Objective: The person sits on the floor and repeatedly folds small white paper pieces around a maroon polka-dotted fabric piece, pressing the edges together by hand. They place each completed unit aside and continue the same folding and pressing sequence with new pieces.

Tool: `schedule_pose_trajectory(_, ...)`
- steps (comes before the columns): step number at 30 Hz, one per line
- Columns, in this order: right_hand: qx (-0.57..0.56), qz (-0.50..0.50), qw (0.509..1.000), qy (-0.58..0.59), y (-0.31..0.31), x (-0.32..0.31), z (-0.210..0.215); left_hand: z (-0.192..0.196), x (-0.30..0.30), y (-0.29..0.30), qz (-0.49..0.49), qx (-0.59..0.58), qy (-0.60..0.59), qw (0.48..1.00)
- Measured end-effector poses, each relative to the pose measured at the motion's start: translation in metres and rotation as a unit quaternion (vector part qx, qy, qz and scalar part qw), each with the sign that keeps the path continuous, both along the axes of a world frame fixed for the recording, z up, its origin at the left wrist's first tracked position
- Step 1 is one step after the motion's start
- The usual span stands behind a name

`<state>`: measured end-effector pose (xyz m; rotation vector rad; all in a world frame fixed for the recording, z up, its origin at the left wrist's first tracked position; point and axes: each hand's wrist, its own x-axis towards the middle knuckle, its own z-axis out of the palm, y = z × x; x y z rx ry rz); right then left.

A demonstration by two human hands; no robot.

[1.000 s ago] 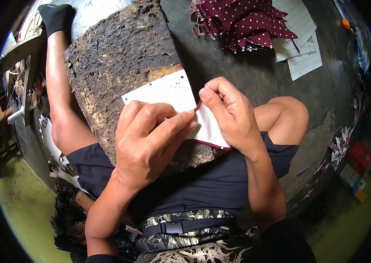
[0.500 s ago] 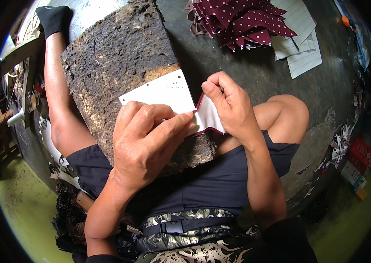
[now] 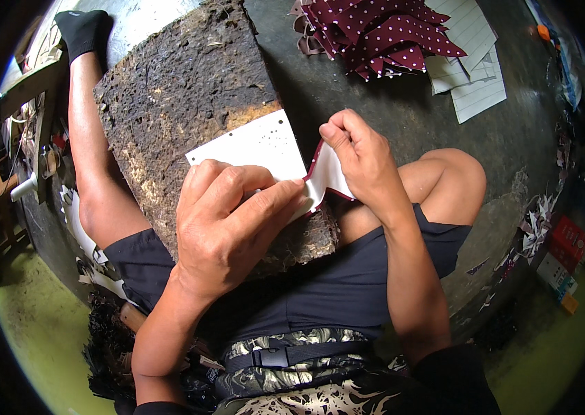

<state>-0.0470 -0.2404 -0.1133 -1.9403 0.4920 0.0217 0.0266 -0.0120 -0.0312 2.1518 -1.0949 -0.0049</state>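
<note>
My left hand point(image 3: 227, 214) is closed over the near part of a white sheet point(image 3: 258, 142) with small black dots, lying on a rough dark block point(image 3: 189, 83). Its index fingertip presses at the sheet's right edge, where a white-backed piece with a maroon border point(image 3: 328, 173) begins; its thumb is mostly hidden. My right hand point(image 3: 360, 149) pinches the far end of that bordered piece, thumb against curled fingers. Between my two hands the piece is bent and raised off the block, with its white side showing. Whether it is joined to the dotted sheet, I cannot tell.
The block rests between my legs on a dark floor. Beyond it, at the far right, lie a pile of maroon pieces with white dots point(image 3: 375, 31) and white lined sheets point(image 3: 475, 86). A wooden stand point(image 3: 33, 90) is at left; scraps point(image 3: 538, 225) lie at right.
My right hand has shifted slightly upward, and the bordered piece is folded more sharply, its lower edge higher. My left hand stays almost in place on the sheet.
</note>
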Motion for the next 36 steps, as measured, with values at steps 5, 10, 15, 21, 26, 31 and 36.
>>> schedule_pose_trajectory(5, -0.018, -0.013, 1.000, 0.006, -0.002, 0.001, -0.007, 0.000, 0.001, 0.001, -0.005, 0.000, -0.003, 1.000)
schedule_pose_trajectory(10, -0.041, -0.021, 0.999, 0.015, -0.003, 0.002, -0.010, 0.000, 0.001, 0.001, -0.007, -0.001, -0.006, 1.000)
schedule_pose_trajectory(15, -0.060, -0.024, 0.997, 0.029, -0.005, 0.002, -0.015, 0.000, 0.001, 0.002, -0.008, -0.003, -0.002, 1.000)
schedule_pose_trajectory(21, -0.092, -0.033, 0.995, 0.033, -0.007, 0.004, -0.019, -0.001, 0.001, 0.002, -0.014, -0.007, -0.004, 1.000)
schedule_pose_trajectory(26, -0.077, -0.025, 0.994, 0.077, -0.009, 0.004, -0.019, -0.003, 0.002, 0.002, -0.022, -0.010, -0.020, 1.000)
schedule_pose_trajectory(31, -0.099, -0.033, 0.993, 0.047, -0.009, 0.004, -0.023, -0.003, 0.003, 0.006, -0.028, -0.010, -0.022, 0.999)
schedule_pose_trajectory(36, -0.109, -0.043, 0.993, 0.032, -0.012, 0.000, -0.028, -0.006, 0.000, 0.004, -0.023, -0.003, -0.047, 0.999)
